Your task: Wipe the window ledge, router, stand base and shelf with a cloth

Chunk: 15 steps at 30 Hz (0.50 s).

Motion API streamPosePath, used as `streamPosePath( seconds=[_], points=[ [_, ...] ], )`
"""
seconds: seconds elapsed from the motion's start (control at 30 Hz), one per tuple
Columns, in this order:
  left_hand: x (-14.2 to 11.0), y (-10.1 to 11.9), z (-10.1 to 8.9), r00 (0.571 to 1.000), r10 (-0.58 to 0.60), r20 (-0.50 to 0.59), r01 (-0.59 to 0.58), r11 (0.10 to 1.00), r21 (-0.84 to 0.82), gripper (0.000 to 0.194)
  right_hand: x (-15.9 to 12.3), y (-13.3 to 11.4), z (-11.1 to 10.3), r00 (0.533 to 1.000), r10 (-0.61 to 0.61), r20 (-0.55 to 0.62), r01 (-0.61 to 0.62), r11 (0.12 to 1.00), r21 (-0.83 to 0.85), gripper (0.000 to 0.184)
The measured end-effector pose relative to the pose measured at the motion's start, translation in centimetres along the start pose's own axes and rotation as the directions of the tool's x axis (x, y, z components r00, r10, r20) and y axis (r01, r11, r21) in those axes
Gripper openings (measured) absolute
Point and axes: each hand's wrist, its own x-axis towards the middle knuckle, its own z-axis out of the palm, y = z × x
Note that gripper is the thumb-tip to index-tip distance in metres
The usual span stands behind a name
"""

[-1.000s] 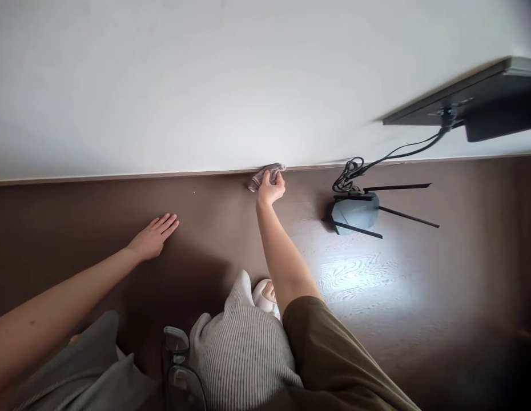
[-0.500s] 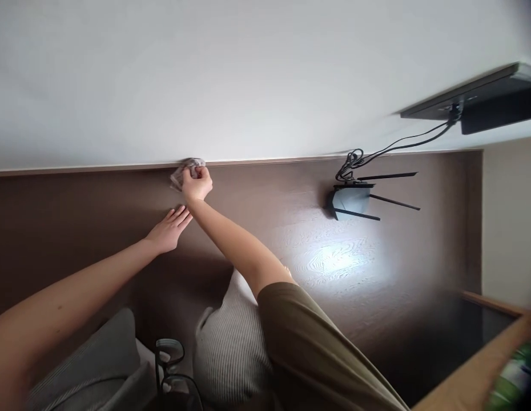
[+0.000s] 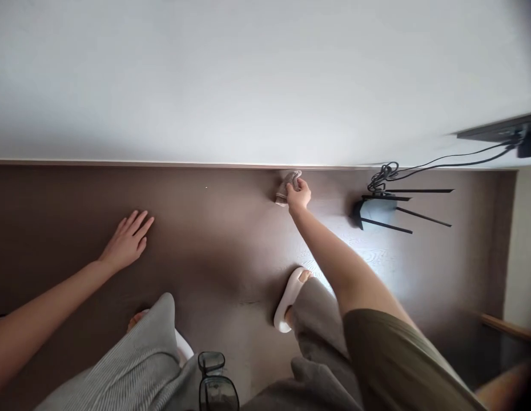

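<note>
- Two bare hands show in my head view, well apart: the left hand (image 3: 125,241) off to one side, the right hand (image 3: 298,195) farther over, toward the router (image 3: 379,210).
- The right hand is pinched around a crumpled greyish cloth (image 3: 281,197), part of which pokes out beside the fingers.
- I find that cloth low down at the brown floor (image 3: 205,240), just beside the foot of the white wall (image 3: 205,85); whether it touches the wall, I cannot tell.
- The left hand holds nothing; I see it palm down on the floor, fingers spread.
- On my right, the router with its black antennas sits near the wall, a tangle of black cables (image 3: 382,178) next to it.
- Those cables lead up to a dark panel (image 3: 483,131) at the edge of my view.
- Nearer me are a white slipper (image 3: 288,294) and some dark-framed glasses (image 3: 218,387).
</note>
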Motion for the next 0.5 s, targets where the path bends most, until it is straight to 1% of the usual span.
streamPosePath(
  seconds=[0.07, 0.13, 0.17, 0.23, 0.27, 0.3, 0.33, 0.37, 0.4, 0.43, 0.47, 0.5],
  points=[
    [-1.4, -1.0, 1.0, 0.999, -0.048, 0.009, 0.048, 0.999, 0.001, 0.058, -0.2, -0.3, 1.5, 0.999, -0.016, -0.034, 0.011, 0.991, -0.136, 0.035],
    [-2.0, -1.1, 1.7, 0.997, -0.068, 0.032, 0.068, 0.998, 0.001, 0.059, -2.0, -0.8, 4.4, 0.998, -0.030, -0.049, 0.017, 0.968, -0.249, 0.046],
    [-2.0, -1.0, 1.9, 0.996, -0.078, 0.040, 0.078, 0.997, 0.002, 0.060, -3.6, -1.0, 6.3, 0.998, -0.041, -0.048, 0.025, 0.957, -0.289, 0.050],
    [-1.9, -0.6, 2.0, 0.994, -0.094, 0.047, 0.094, 0.996, 0.007, 0.062, -8.1, -1.6, 10.6, 0.998, -0.060, -0.017, 0.051, 0.936, -0.347, 0.054],
    [-1.8, -0.4, 2.0, 0.994, -0.094, 0.047, 0.094, 0.996, 0.009, 0.062, -11.0, -2.0, 13.0, 0.996, -0.079, 0.030, 0.085, 0.924, -0.373, 0.056],
    [-1.7, -0.3, 2.0, 0.995, -0.086, 0.047, 0.086, 0.996, 0.010, 0.062, -14.1, -2.6, 15.4, 0.990, -0.102, 0.099, 0.133, 0.910, -0.394, 0.057],
    [-1.7, -0.3, 2.1, 0.996, -0.074, 0.041, 0.074, 0.997, 0.011, 0.062, -17.4, -3.2, 17.9, 0.965, -0.144, 0.218, 0.225, 0.880, -0.418, 0.060],
    [-1.7, -0.4, 2.2, 0.998, -0.064, 0.030, 0.063, 0.998, 0.012, 0.062, -20.6, -3.9, 20.4, 0.915, -0.184, 0.359, 0.331, 0.850, -0.409, 0.062],
    [-1.7, -0.5, 2.3, 0.998, -0.057, 0.015, 0.056, 0.998, 0.013, 0.062, -23.6, -4.7, 22.7, 0.842, -0.229, 0.488, 0.434, 0.825, -0.362, 0.064],
    [-1.7, -0.6, 2.5, 0.999, -0.051, 0.002, 0.051, 0.999, 0.012, 0.062, -26.2, -5.4, 24.7, 0.765, -0.270, 0.585, 0.511, 0.807, -0.295, 0.064],
    [-1.8, -0.7, 2.7, 0.999, -0.047, -0.007, 0.047, 0.999, 0.011, 0.061, -28.3, -6.0, 26.4, 0.690, -0.307, 0.656, 0.562, 0.798, -0.217, 0.062],
    [-1.8, -0.7, 2.8, 0.999, -0.044, -0.011, 0.044, 0.999, 0.009, 0.060, -29.6, -6.5, 27.5, 0.625, -0.336, 0.704, 0.583, 0.801, -0.136, 0.058]
  ],
)
